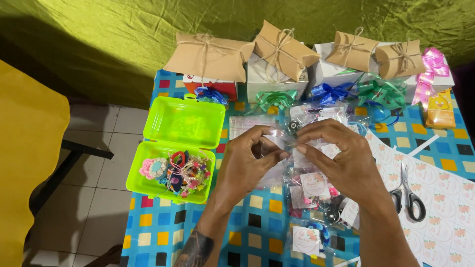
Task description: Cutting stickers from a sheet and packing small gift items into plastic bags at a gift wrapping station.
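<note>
My left hand [245,160] and my right hand [339,155] meet over the middle of the table, both pinching the top edge of a small clear plastic bag [291,148]. A dark small item shows inside the bag near its top. Below my hands lies a pile of filled clear bags with round stickers [314,198]. A stack of empty clear bags [242,126] lies just beyond my left hand.
An open lime-green plastic box [168,168] with colourful hair accessories sits at left. Kraft pillow boxes [210,57] tied with twine, white boxes and ribbon bows [381,91] line the far edge. Scissors [408,195] lie on a sticker sheet [445,198] at right. The checked tablecloth [153,227] covers the table.
</note>
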